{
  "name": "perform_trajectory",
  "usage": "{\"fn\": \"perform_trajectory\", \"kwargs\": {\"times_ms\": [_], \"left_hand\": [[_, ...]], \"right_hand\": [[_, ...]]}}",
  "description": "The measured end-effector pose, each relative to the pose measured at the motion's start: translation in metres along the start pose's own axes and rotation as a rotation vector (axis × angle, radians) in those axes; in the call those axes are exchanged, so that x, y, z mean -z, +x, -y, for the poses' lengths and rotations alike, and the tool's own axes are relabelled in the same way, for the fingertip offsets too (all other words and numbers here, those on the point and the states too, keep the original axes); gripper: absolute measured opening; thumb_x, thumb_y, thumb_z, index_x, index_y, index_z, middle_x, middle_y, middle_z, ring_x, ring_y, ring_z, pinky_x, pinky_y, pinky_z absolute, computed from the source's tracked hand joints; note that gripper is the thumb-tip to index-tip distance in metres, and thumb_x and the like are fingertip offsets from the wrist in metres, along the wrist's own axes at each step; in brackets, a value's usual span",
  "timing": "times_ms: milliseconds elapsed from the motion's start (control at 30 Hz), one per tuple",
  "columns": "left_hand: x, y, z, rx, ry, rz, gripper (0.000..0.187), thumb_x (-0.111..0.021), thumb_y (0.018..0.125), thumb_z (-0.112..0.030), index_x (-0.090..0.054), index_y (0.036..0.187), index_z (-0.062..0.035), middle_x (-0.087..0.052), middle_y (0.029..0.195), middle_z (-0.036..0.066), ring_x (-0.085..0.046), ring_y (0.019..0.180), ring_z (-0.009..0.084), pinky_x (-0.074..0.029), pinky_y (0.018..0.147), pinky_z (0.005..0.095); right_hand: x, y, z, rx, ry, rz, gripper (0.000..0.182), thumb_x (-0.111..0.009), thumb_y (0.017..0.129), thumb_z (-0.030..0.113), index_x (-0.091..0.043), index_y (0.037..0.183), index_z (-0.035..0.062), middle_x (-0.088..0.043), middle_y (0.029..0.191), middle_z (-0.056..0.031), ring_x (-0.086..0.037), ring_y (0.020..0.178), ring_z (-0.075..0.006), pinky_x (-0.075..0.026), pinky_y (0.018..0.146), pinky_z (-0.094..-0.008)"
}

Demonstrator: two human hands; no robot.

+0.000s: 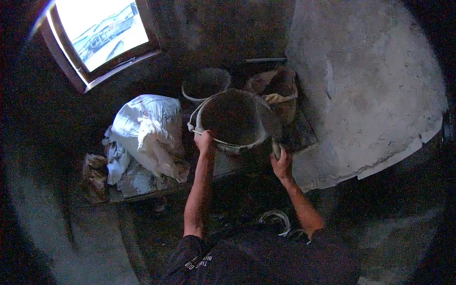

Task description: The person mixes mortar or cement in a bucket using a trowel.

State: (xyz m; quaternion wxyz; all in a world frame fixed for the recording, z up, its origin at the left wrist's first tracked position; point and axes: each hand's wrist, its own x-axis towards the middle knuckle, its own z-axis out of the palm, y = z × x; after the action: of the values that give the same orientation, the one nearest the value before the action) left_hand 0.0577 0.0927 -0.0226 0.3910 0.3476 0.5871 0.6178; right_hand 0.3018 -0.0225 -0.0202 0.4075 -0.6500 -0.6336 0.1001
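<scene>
One bucket (237,146) is held near the middle of the view, its mouth turned up toward the camera. Its near left rim is gripped by the left hand (205,141), whose fingers are closed over the edge. The wire handle (193,115) is slung along the bucket's left side. By the right hand (281,163), a tool (276,149) is clasped at its pale grip, just beside the bucket's right side; whether the bucket is touched by the tool's far end cannot be told. The inside is darkened by shadow, so what is held in it cannot be made out.

Behind, a second bucket (216,78) is seen to the left and a brownish container (286,112) to the right, its rim partly covered by a rag (276,98). To the left, a white sack (147,118) is lit by the window (102,33).
</scene>
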Motion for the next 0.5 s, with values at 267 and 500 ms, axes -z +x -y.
{"fn": "perform_trajectory", "kwargs": {"times_ms": [267,500], "left_hand": [[-0.005,0.0,-0.004,0.07,0.232,-0.099,0.031,-0.05,0.057,-0.013,-0.046,0.081,0.0061,-0.049,0.062,0.009,-0.046,0.056,0.0175,-0.036,0.053,0.0284],[-0.008,-0.004,-0.009,0.207,0.013,-0.082,0.036,-0.049,0.058,-0.008,-0.043,0.09,0.0056,-0.049,0.073,0.009,-0.046,0.064,0.0169,-0.035,0.057,0.0267]], "right_hand": [[-0.071,-0.013,-0.104,0.015,-0.179,0.151,0.033,-0.046,0.07,0.021,-0.042,0.095,-0.0006,-0.044,0.091,-0.0207,-0.042,0.083,-0.0367,-0.034,0.07,-0.0391],[-0.071,-0.022,-0.122,0.143,-0.248,0.201,0.029,-0.045,0.071,0.02,-0.044,0.092,0.0006,-0.047,0.083,-0.0175,-0.044,0.077,-0.0314,-0.037,0.063,-0.0383]]}}
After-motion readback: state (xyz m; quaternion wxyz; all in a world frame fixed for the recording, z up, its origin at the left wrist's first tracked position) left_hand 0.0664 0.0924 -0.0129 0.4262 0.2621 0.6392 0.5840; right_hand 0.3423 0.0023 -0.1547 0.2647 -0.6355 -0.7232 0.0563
